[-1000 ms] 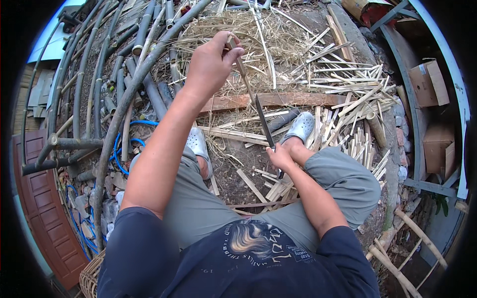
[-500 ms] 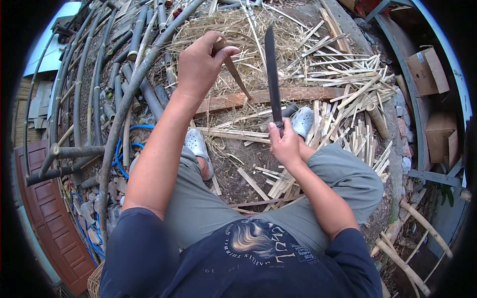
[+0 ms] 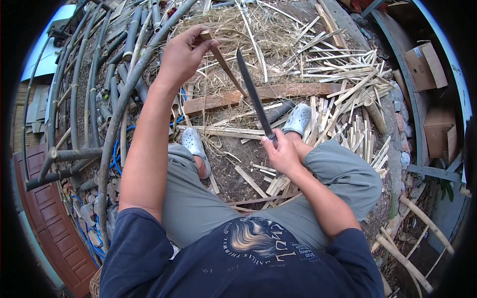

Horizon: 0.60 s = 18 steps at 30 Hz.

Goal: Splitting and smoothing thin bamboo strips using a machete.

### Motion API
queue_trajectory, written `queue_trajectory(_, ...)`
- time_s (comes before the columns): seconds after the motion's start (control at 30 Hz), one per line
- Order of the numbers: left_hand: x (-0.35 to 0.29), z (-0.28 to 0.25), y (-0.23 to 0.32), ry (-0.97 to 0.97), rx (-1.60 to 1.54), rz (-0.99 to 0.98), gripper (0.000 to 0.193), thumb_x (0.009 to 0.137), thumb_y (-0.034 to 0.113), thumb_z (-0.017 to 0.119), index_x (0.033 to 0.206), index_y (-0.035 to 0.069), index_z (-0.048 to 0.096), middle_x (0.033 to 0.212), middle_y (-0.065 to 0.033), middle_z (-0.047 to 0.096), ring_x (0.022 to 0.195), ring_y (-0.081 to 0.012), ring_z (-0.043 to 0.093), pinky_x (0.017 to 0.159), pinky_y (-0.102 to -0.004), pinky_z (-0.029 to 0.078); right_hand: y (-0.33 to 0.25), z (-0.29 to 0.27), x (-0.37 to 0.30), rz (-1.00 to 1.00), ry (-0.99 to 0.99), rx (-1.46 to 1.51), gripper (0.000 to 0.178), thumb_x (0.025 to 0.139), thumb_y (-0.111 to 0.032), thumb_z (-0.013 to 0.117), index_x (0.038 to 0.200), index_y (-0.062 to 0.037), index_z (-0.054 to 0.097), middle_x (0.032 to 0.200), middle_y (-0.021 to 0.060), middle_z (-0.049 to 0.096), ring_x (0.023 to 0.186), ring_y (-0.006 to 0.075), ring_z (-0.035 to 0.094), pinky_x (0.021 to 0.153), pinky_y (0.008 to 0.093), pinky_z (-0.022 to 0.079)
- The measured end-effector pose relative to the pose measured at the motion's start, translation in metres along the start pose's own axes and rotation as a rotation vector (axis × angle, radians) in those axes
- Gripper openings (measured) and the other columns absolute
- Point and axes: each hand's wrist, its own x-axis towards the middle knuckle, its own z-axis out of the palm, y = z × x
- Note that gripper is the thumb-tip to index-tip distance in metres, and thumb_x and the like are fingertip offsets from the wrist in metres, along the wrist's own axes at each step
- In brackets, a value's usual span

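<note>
Between its thumb and fingers, my left hand (image 3: 182,55) pinches the upper end of a brown bamboo strip (image 3: 226,68). The strip slants down to the right, its lower end close to a reddish wooden plank (image 3: 278,93) lying across the ground. My right hand (image 3: 282,153) is wrapped round the handle of a long dark machete (image 3: 254,97), whose blade points up and to the left. The blade's upper part is near the strip; I cannot tell whether they touch. Most of the handle is hidden in my fist.
Pale split bamboo sticks (image 3: 348,77) lie heaped at right, with thin shavings (image 3: 223,35) beyond the plank. Dark bamboo poles (image 3: 92,89) and a long bent pole (image 3: 117,124) stand at left. Cardboard boxes (image 3: 439,131) sit on a shelf at right. Grey clogs (image 3: 194,144) are on my feet.
My left hand has moved left and slightly up with the bamboo strip. The machete has tilted from nearly upright to leaning left, its tip now nearer the strip. My right hand has lowered slightly.
</note>
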Motion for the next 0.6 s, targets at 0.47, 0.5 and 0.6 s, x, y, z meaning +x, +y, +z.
queue_trajectory(0.47, 0.002, -0.004, 0.006, -0.226, 0.017, 0.015, 0.013, 0.092, 0.007, 0.064, 0.103, 0.001, 0.058, 0.097, -0.0078, 0.071, 0.097, -0.0122, 0.065, 0.084, -0.0262, 0.052, -0.007, -0.010, -0.001, 0.024, 0.071, 0.007, 0.029, 0.097, -0.029, 0.056, 0.103, -0.0007, 0.052, 0.058, 0.0062, 0.053, 0.051, 0.0146, 0.053, 0.048, 0.0318, 0.041)
queue_trajectory(0.5, 0.002, -0.004, 0.010, -0.231, -0.080, 0.046, 0.014, 0.092, 0.008, 0.064, 0.103, 0.001, 0.059, 0.097, -0.0084, 0.071, 0.096, -0.0118, 0.066, 0.083, -0.0254, 0.052, -0.010, -0.012, 0.000, -0.098, 0.138, 0.044, 0.028, 0.097, -0.029, 0.056, 0.102, -0.0012, 0.051, 0.057, 0.0047, 0.052, 0.050, 0.0132, 0.052, 0.046, 0.0305, 0.040)
queue_trajectory(0.6, 0.000, 0.001, 0.000, -0.130, -0.126, 0.118, 0.015, 0.089, 0.016, 0.069, 0.094, 0.004, 0.062, 0.079, -0.0048, 0.069, 0.073, -0.0099, 0.063, 0.066, -0.0280, 0.047, 0.002, -0.001, -0.005, -0.141, 0.105, 0.132, 0.027, 0.098, -0.029, 0.056, 0.101, -0.0020, 0.049, 0.057, 0.0022, 0.049, 0.048, 0.0121, 0.050, 0.045, 0.0296, 0.039)
